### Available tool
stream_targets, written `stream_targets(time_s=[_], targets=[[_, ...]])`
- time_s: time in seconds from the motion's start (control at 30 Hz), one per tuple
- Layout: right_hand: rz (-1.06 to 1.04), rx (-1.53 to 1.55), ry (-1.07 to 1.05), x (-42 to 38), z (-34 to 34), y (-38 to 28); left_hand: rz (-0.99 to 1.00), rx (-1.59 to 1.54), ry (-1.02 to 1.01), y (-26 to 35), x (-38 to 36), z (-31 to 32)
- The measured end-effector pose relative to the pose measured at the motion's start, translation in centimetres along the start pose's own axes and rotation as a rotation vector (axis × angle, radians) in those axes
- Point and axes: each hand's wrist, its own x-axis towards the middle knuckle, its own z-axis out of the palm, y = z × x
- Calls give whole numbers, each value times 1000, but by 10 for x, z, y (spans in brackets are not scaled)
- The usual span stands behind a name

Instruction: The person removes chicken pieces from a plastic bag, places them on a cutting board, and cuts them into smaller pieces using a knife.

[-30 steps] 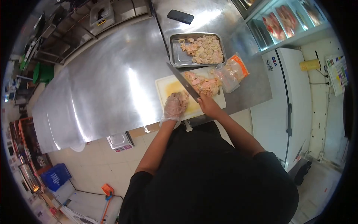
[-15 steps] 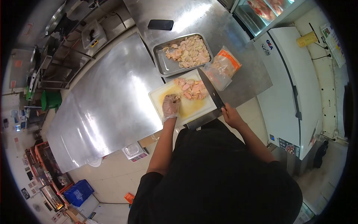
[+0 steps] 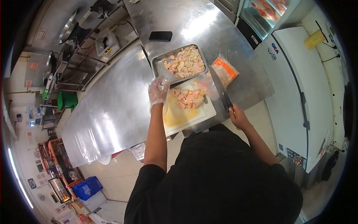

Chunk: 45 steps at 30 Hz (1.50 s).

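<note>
A white cutting board [image 3: 186, 116] lies at the near edge of a steel table [image 3: 112, 100], with a pile of cut raw chicken [image 3: 188, 98] on its far side. My left hand [image 3: 158, 91], in a clear plastic glove, hovers over the board's far left corner, right by the near corner of a metal tray [image 3: 159, 62] of chicken pieces [image 3: 184, 61]. I cannot tell what it holds. My right hand [image 3: 237, 116] grips a big knife [image 3: 220, 87], whose blade points away along the board's right edge.
A plastic bag with an orange label [image 3: 225, 71] lies right of the tray. A black phone [image 3: 160, 36] rests farther back. A white chest freezer [image 3: 294, 86] stands to the right, and shelves with kitchen gear [image 3: 93, 41] to the far left.
My left hand has lifted off the board and gone up toward the tray. The knife has swung off the chicken to the board's right edge.
</note>
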Motion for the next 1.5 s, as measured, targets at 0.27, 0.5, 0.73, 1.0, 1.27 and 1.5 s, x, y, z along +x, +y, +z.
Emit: stream_targets(time_s=[0.27,0.5,0.73,1.0,1.27,1.5], targets=[[-14,2,-93,16,-8,13,135,248,-453,-26,-87,36],[-62,-79,-261,31,3,-6,-362,-170,-413,-40,-105,16],[-163,-183,-539,42,70,-48,-845,-461,-184,-71,-155,25],[-135,-424,-553,46,136,-46,-547,-38,-195,-94,-167,6],[-31,-489,-516,25,132,-82,-528,-57,-343,-95,-145,-23],[-16,-603,-552,24,152,-88,-455,102,-420,-92,-138,-36]])
